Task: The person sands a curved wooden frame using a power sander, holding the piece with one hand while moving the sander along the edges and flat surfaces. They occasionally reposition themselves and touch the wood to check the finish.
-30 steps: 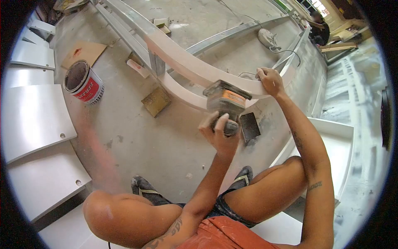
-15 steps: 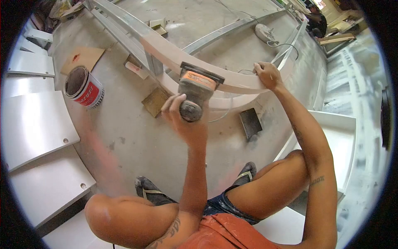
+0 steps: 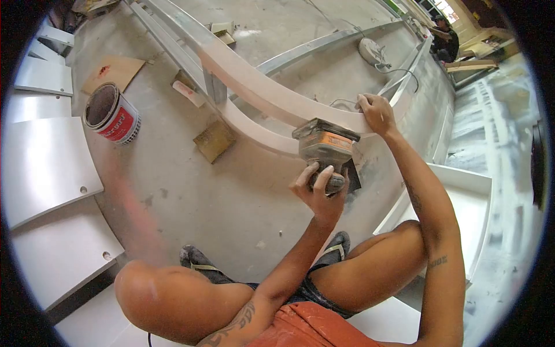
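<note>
Left hand: fingers holding the sander
Sander: at the bent rail
Right hand: fingers gripping the rail, sander's 2 o'clock
Can: sander's 9 o'clock

Dark block partly hidden behind the sander, lettering on the red-labelled can illegible

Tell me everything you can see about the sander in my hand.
The sander looks like dusty dark plastic, boxy, with an orange band bearing unreadable lettering and a rounded grip. Your left hand holds the grip; the wide flat pad faces the curved pale beam, seemingly against its edge. No cord is visible.
</note>
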### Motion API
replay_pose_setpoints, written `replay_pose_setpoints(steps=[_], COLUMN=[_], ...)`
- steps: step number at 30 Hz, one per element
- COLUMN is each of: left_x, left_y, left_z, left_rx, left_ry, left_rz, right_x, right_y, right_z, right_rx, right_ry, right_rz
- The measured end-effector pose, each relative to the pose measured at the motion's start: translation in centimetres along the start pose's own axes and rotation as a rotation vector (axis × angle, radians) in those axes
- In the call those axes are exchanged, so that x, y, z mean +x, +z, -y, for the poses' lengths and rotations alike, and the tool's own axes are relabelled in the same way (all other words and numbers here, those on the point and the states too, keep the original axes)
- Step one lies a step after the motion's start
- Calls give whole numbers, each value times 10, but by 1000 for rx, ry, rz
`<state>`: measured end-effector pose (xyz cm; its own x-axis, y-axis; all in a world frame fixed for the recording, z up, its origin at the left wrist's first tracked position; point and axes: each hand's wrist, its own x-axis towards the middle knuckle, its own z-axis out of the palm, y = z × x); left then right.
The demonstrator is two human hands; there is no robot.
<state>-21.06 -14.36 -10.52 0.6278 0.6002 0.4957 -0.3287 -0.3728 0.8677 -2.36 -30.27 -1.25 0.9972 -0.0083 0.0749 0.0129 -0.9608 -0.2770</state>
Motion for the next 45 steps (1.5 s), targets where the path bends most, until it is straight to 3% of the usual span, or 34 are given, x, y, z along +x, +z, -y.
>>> replay_pose_setpoints(steps=[4, 13, 22, 24, 27, 40, 45], left_x=[-3, 59, 119, 120, 105, 3, -17], left_y=[-2, -32, -57, -59, -51, -2, 6], left_z=[3, 44, 83, 85, 81, 10, -3], left_rx=[31, 37, -75, -86, -53, -36, -22], left_ry=[87, 149, 54, -78, 52, -96, -50], left_rz=[58, -23, -52, -41, -73, -4, 87], right_x=[0, -1, 0, -1, 1, 2, 0], right_y=[3, 1, 0, 1, 1, 3, 1], right_z=[-2, -2, -1, -2, -1, -3, 1], right_rx=[21, 35, 44, 51, 29, 12, 6], right_ry=[2, -34, -14, -4, -22, 12, 9], right_rz=[-10, -29, -4, -7, -18, -6, -8])
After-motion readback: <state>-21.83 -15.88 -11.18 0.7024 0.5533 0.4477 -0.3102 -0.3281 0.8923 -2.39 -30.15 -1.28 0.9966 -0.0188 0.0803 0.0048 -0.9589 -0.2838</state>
